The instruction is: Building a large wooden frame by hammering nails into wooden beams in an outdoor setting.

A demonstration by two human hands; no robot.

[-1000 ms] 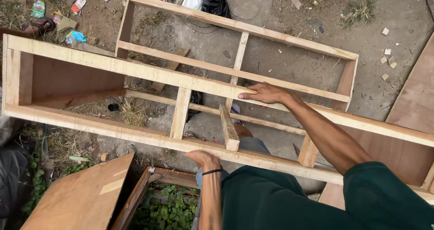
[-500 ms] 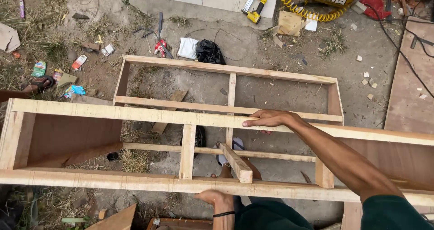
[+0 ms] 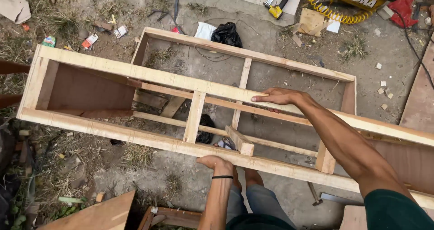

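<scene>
While both arms reach out over bare, littered ground, the right hand [image 3: 280, 96] lies palm down on the far long rail of a pale wooden frame [image 3: 135, 72], its fingers together and wrapped over the rail's top edge, pointing leftward along it. Nearer the body, the left hand [image 3: 219, 163] cups the near long rail from beneath, fingers curled shut around the wood; a thin black band circles its wrist. Between the two hands a short loose-looking crosspiece [image 3: 239, 140] juts up from the near rail, just right of the left hand. Left of both hands an upright slat [image 3: 194, 117] joins the two rails, and farther left the frame ends in a boxed section backed by brown board. Beyond the right hand, lower down on the ground, rests a second open wooden frame [image 3: 253, 54], and past its far edge sit a black bag [image 3: 227, 33] and a white cloth [image 3: 204, 30]. Far above the right hand lie a yellow coiled hose [image 3: 325, 11] and a yellow nail gun [image 3: 279, 3]. Below the left hand, blue-trousered knees show.
</scene>
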